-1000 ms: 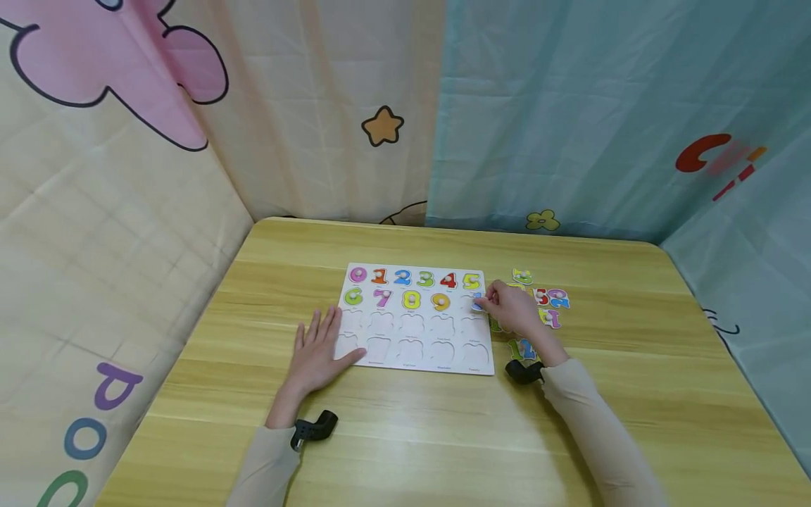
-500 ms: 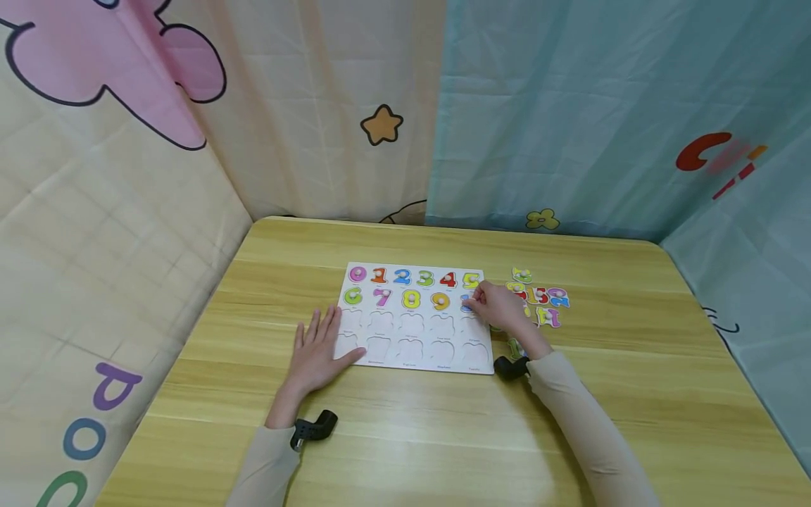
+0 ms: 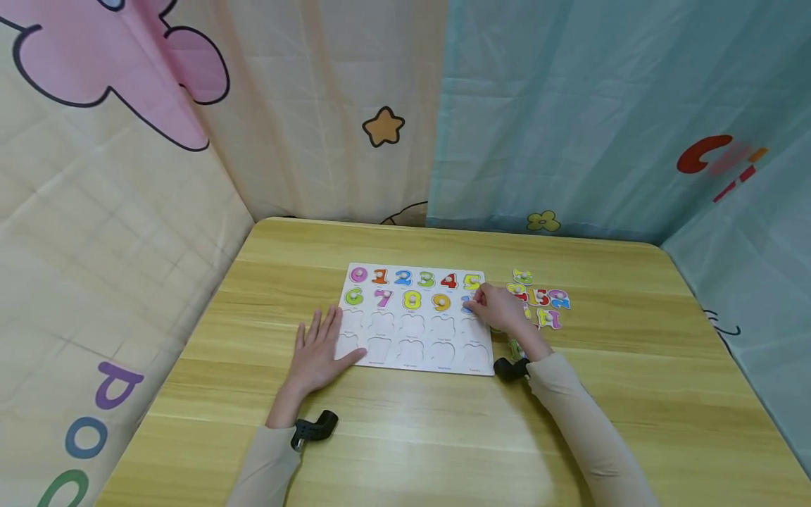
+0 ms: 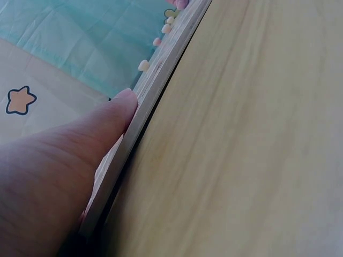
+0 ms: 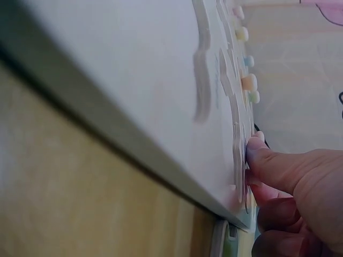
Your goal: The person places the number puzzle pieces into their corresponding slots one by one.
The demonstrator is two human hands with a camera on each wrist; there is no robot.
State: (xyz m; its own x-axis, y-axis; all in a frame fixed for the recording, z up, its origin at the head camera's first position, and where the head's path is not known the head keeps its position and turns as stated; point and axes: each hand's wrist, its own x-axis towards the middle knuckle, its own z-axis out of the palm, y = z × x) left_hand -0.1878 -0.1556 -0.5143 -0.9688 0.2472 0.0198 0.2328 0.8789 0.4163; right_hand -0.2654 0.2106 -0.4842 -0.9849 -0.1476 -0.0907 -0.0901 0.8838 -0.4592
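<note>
A white wooden number puzzle board (image 3: 396,339) lies on the table, with coloured, knobbed numbers 0 to 9 in its upper two rows and bare recesses in the lower two. At the right end of the second row, my right hand (image 3: 505,310) pinches a blue number piece (image 3: 467,304) between thumb and fingertips; the fingers partly cover it. Whether the piece lies flat in its recess is hidden. My left hand (image 3: 315,359) rests spread over the board's left edge, and its thumb (image 4: 115,115) presses on the near edge in the left wrist view.
Right of the board lie several loose number pieces, among them a lime piece (image 3: 522,276), a red 15 (image 3: 539,296) and a purple-and-blue piece (image 3: 559,298). My right forearm partly hides others. Printed curtains (image 3: 538,105) stand behind the wooden table (image 3: 405,436).
My right hand has moved left with the blue piece, from the board's right edge onto the last second-row place, then stays there. The left hand keeps still.
</note>
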